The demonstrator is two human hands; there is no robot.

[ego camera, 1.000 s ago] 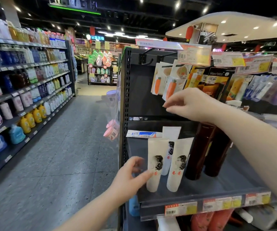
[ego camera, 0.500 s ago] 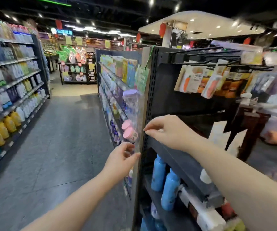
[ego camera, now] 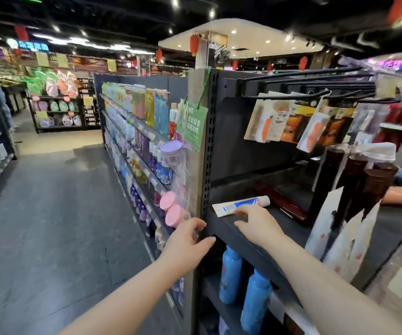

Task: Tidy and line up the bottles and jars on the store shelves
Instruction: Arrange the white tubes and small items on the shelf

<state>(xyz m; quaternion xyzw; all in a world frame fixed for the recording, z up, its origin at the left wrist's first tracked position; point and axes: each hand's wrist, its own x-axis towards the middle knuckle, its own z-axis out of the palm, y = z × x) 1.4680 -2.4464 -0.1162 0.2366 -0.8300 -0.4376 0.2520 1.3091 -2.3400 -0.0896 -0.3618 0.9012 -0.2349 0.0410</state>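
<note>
White and blue, a tube (ego camera: 240, 205) is lying on its side at the left end of the dark shelf (ego camera: 221, 226), against the back. The right hand (ego camera: 255, 222) is reaching over it, fingers spread and resting on its near edge, not closed around it. The left hand (ego camera: 188, 240) is hovering open and empty beside the shelf's perforated upright (ego camera: 208, 146). Dark brown bottles (ego camera: 354, 180) are standing farther right; blue bottles (ego camera: 230, 274) are standing on the shelf below.
</note>
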